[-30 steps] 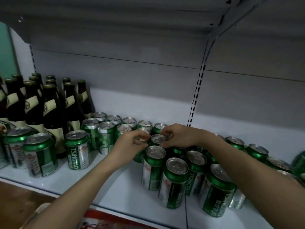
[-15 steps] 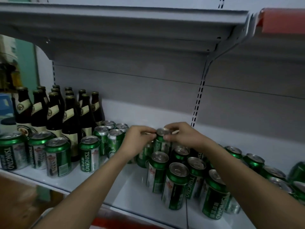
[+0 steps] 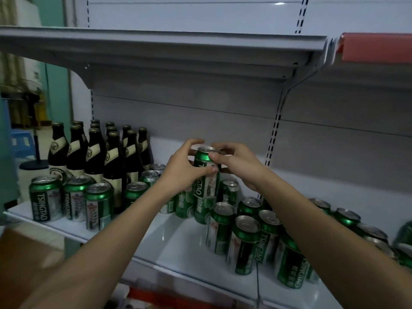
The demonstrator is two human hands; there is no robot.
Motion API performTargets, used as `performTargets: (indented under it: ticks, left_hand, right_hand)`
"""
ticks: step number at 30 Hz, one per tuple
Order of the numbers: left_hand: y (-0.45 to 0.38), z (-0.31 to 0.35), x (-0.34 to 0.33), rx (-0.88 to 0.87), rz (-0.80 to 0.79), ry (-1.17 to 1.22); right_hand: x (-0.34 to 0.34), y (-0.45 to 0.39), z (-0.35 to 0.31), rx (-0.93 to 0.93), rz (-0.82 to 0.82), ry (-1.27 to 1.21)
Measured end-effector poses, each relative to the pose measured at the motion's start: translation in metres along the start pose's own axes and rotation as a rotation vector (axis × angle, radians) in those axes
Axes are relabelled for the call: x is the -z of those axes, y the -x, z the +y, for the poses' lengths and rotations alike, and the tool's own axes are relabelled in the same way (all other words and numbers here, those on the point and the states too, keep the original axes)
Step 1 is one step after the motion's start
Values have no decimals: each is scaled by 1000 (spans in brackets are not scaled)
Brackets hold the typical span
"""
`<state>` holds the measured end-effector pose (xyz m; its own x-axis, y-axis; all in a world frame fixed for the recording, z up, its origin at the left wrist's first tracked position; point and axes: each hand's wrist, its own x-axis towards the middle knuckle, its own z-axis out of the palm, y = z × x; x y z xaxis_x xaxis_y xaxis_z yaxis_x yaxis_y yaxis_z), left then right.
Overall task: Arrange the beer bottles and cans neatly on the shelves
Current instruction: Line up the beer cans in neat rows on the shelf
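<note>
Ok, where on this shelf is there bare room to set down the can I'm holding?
Bare shelf lies in front, between the left front cans and the right can cluster. Crowded behind, under the held can, and beside the bottles.

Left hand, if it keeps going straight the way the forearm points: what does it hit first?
The left hand already grips the raised can, so that goes along. Beyond it, probably the grey back panel above the standing cans; depth is unclear.

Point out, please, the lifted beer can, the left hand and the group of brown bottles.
lifted beer can (image 3: pixel 204 186): head view, green side with label.
left hand (image 3: pixel 184 168): head view, back of the hand.
brown bottles (image 3: pixel 113 159): head view, body of a front bottle.
</note>
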<state>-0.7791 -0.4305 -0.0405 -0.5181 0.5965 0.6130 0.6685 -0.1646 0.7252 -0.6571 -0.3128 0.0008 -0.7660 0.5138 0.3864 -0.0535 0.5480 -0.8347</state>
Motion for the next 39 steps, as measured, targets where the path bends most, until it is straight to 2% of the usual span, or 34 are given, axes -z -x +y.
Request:
performTargets:
  ticks: [5,10,14,18,25,27,30,32,35,39]
  left_hand:
    - [20,-16,19,42,-8,-81]
    - [42,-41,26,125,25,-80]
    - [56,-64,35,215,68,-130]
    - [64,-77,39,299,68,-220]
    - [76,-82,30,371,5,-255]
    - [78,-72,24,300,56,-367]
    - [78,-43,8,-10,166,-457]
    - [77,-27,-6,-102,78,-389]
    - [76,-15,-28,21,-155,-263]
    - [77,-19,-49,144,-306,-173]
  right_hand:
    - [-28,8,6,-33,-105,-52]
    - [-39,17,11,-44,-281,145]
    - [-30,23,15,27,-323,393]
    - [-14,30,21,-10,-370,418]
    - [6,41,42,-60,-329,404]
    - [10,44,46,-70,-309,383]
    - [14,46,47,-87,-297,379]
    - [15,48,47,-92,-287,398]
    - [17,51,47,-87,-272,432]
    - [16,57,46,-127,-345,526]
